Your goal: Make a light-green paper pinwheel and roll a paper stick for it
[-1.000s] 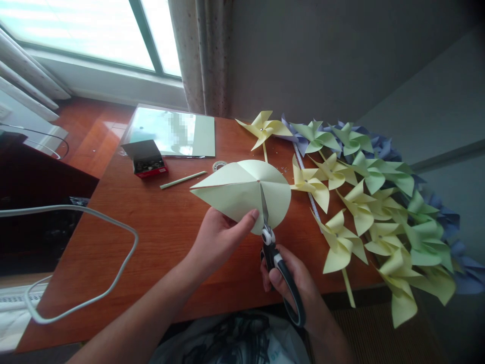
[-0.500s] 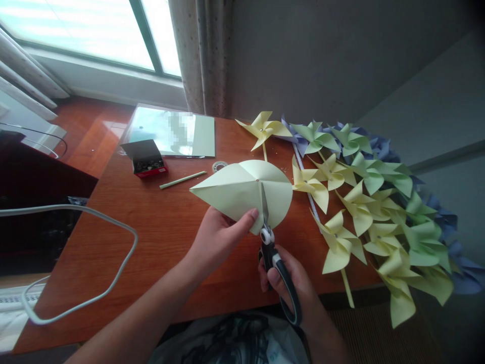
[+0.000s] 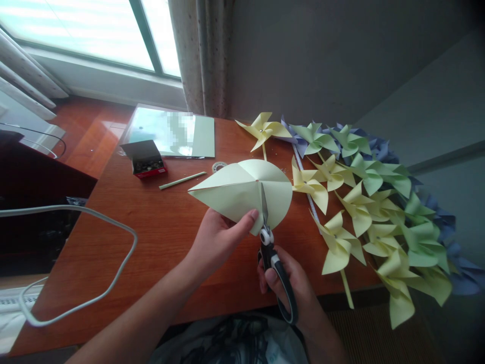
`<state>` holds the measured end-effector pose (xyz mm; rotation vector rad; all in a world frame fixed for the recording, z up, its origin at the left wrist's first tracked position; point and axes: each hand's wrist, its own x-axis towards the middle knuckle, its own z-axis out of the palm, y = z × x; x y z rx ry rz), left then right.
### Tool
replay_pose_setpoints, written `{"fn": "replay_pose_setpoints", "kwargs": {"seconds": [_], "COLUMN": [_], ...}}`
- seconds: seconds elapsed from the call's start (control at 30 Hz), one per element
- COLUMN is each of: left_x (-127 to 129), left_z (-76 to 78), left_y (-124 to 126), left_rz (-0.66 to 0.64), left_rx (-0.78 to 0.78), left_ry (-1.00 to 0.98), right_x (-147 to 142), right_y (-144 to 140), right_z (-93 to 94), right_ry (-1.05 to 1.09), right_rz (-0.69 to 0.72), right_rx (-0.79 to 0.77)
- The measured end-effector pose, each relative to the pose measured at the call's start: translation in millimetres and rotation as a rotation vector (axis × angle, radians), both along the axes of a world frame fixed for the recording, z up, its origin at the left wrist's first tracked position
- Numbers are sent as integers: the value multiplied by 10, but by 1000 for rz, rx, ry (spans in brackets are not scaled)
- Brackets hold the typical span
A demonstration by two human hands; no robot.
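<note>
A pale yellow-green piece of paper [image 3: 227,194], pointed at the left and rounded at the right, is held above the table. My left hand [image 3: 223,235] pinches its near edge, thumb on top and the fingers hidden beneath. Creases meet at a small spot near the paper's middle. My right hand [image 3: 284,275] is closed round the handles of black-and-white scissors [image 3: 267,240]. Their blades lie over the paper to the right of my left thumb, with the tip close to that middle spot. Part of the lower blade is hidden by the paper.
Yellow, green and purple paper pinwheels [image 3: 341,242] cover the table's right side. At the back left are a packet of paper [image 3: 204,136], an open red box [image 3: 151,169] of small metal pieces, a rolled paper stick [image 3: 182,180] and a tape roll [image 3: 219,167]. A white cable [image 3: 132,242] loops at left.
Hardly anything differs. The scissor handles have swung slightly left and look a little more closed; the paper has barely shifted.
</note>
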<state>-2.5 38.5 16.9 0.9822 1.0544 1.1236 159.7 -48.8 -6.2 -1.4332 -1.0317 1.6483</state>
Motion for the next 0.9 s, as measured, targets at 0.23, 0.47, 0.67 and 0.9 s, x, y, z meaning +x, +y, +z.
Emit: {"fn": "replay_pose_setpoints", "kwargs": {"seconds": [0.23,0.47,0.67,0.9], "left_x": [2,-5,-3,-6], "left_z": [9,7,-14,1], "left_y": [9,6,2,1], "left_rz": [2,-8,6,0], "left_rx": [2,7,9,13], "left_ry": [-13,-21,-4,-5], "right_x": [30,43,38,36], "right_y": [-5,-3,-1,13], "right_z": [-38,-49,-40,-7], "right_ry": [12,11,22,10], "right_rz": [-6,3,-6,-7], "right_rx": [-17,-23,-33,-35]}}
